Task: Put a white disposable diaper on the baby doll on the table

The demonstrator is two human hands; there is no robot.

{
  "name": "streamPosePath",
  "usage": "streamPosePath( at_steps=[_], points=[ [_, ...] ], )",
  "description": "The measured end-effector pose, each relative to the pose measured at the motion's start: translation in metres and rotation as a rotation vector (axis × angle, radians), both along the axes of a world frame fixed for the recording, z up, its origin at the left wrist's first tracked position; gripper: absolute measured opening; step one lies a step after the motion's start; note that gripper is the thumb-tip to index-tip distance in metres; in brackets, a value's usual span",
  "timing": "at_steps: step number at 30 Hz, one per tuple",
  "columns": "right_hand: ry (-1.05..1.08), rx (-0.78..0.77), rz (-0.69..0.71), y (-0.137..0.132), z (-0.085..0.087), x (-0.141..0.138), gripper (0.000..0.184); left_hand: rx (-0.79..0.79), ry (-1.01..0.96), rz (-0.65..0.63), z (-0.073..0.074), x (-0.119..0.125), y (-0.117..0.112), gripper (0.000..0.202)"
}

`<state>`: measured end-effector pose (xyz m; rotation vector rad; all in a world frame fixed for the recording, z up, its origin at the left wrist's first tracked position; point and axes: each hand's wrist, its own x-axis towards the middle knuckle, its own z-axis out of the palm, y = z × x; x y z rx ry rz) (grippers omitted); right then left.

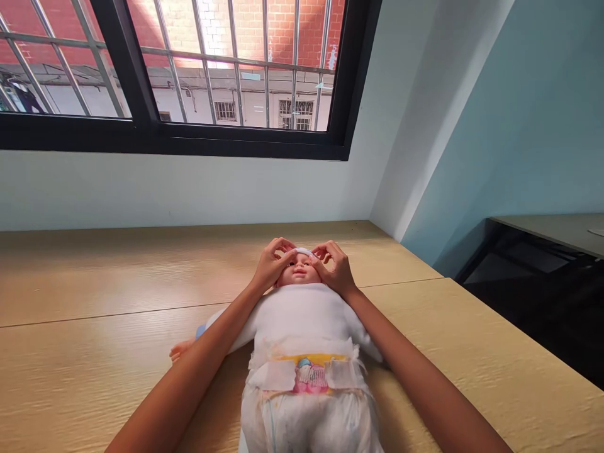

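Observation:
A baby doll [300, 272] lies on its back on the wooden table, its head toward the window. It wears a white top [302, 314] and a diaper [309, 409] with a coloured picture band and two white tabs. Around the top of its head is a white cap [304, 251], only a narrow strip of which shows. My left hand [274, 262] pinches the cap's edge at the left side of the forehead, thumb near the doll's eye. At the other side, my right hand [334, 267] has curled fingers and thumb closed at the cap's edge. Some fingertips are hidden behind the head.
The wooden table [94, 365] has a seam across it and meets the wall below a barred window [245, 69]. To the right, past the table's edge, stands another desk [557, 233] with dark space beneath. One doll hand [180, 350] sticks out beside my left forearm.

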<state>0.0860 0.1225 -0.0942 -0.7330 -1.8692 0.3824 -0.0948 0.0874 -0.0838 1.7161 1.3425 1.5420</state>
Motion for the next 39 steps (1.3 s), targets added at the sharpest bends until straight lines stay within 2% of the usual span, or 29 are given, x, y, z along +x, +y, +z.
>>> streamPosePath(
  at_steps=[17,22,29,39],
  points=[
    [-0.027,-0.03,-0.049,0.002,-0.001,0.001,0.012,0.012,-0.036,-0.001,0.002,0.004,-0.002,0.009],
    [-0.035,-0.04,-0.058,0.002,-0.002,0.002,0.012,0.016,-0.009,-0.008,0.003,0.004,-0.004,0.015],
    [-0.029,-0.07,-0.061,0.003,-0.004,0.003,0.015,0.048,0.087,0.077,0.003,0.001,-0.003,0.018],
    [-0.006,-0.085,-0.002,0.002,-0.003,0.001,0.018,0.048,0.379,-0.011,0.028,-0.011,-0.005,0.016]
  ],
)
